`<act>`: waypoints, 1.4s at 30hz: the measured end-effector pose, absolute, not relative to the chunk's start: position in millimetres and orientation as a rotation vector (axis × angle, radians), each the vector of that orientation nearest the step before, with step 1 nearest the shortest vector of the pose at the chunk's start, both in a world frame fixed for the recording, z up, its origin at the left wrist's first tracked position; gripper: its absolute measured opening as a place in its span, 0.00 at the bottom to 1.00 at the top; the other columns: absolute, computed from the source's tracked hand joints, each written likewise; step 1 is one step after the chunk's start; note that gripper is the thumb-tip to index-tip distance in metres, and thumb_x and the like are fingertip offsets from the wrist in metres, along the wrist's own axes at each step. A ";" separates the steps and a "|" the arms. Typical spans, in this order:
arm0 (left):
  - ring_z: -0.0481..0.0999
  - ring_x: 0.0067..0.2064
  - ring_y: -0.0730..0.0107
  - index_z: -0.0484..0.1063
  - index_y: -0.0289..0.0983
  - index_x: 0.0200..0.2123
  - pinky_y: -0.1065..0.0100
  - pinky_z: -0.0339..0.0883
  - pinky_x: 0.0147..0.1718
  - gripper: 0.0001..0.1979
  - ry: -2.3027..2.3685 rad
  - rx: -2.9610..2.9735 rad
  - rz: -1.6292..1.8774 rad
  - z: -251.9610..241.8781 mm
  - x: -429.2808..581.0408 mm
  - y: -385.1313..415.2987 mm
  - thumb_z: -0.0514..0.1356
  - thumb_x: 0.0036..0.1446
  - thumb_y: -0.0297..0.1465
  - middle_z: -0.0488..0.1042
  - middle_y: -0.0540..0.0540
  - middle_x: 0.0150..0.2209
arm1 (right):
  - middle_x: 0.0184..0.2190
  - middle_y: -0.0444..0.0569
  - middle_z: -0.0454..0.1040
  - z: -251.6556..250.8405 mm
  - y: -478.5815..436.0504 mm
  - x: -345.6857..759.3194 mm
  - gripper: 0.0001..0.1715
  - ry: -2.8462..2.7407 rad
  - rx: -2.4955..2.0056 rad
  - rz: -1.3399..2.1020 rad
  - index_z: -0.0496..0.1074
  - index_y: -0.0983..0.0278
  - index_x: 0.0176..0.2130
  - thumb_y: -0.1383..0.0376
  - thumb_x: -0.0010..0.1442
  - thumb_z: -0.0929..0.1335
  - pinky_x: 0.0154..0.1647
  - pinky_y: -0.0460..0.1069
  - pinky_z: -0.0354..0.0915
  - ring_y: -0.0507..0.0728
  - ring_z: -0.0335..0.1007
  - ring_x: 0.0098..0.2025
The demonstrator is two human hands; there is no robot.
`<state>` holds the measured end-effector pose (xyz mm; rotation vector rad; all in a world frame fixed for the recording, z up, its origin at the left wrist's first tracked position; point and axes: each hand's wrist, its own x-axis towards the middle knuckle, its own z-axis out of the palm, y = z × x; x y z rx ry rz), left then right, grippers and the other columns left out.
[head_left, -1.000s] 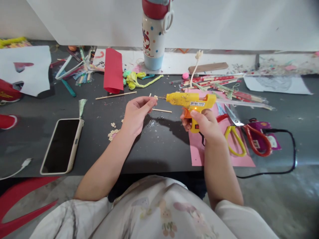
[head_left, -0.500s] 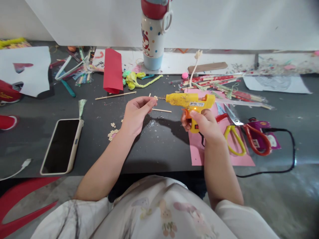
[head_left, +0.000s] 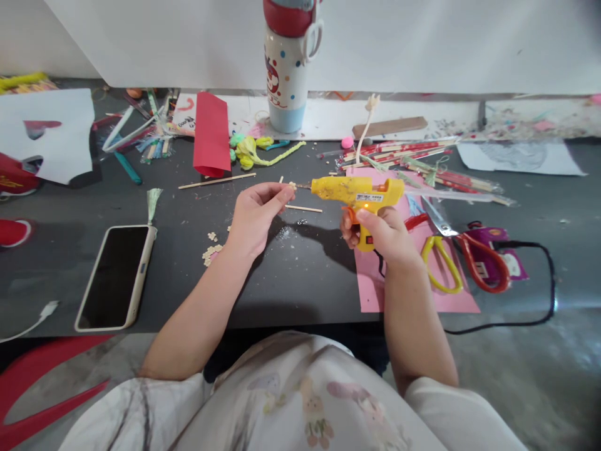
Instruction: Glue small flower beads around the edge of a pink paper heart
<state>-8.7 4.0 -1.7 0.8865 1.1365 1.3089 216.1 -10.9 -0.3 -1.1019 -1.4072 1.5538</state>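
Your right hand [head_left: 387,235] is wrapped around the yellow glue gun [head_left: 345,185], nozzle pointing left, right up at the small pale piece [head_left: 293,185] pinched in your left hand [head_left: 256,216]; whether they touch, I can't tell! Below the glue gun, speckled desk [head_left: 291,288] spreads to the near edge, giving both hands room. Right of the glue gun it tightens: scissors [head_left: 451,232] lie partly on the pink sheet [head_left: 370,288], and the black cable [head_left: 550,300] hangs past the near edge. Beyond the glue gun, wrapped sticks [head_left: 399,152] crowd close.
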 end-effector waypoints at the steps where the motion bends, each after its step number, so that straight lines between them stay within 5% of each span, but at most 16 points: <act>1: 0.68 0.26 0.80 0.80 0.39 0.27 0.73 0.62 0.26 0.15 1.140 0.889 1.308 -1.7 -8.7 4.0 0.75 0.40 0.43 0.77 0.49 0.27 | 0.22 0.42 0.70 -0.4 -10.8 216.1 0.19 -1.408 -1.098 1.554 0.71 0.60 0.26 0.50 0.61 0.68 0.21 0.47 0.59 0.50 0.64 0.20; 29: 0.66 0.24 0.83 0.80 0.38 0.27 0.76 0.61 0.25 0.15 1.112 0.880 1.316 -1.8 -8.5 4.5 0.75 0.41 0.40 0.77 0.50 0.27 | 0.21 0.42 0.71 -2.7 -8.3 216.3 0.23 -1.410 -1.085 1.548 0.72 0.62 0.25 0.47 0.59 0.69 0.20 0.45 0.61 0.48 0.65 0.19; 42: 0.65 0.24 0.82 0.79 0.37 0.27 0.75 0.62 0.24 0.15 1.209 0.927 1.335 -3.4 -8.1 5.6 0.74 0.41 0.41 0.76 0.50 0.26 | 0.21 0.41 0.66 5.1 -12.2 222.8 0.16 -1.410 -1.227 1.297 0.75 0.61 0.35 0.52 0.60 0.68 0.22 0.47 0.60 0.49 0.61 0.20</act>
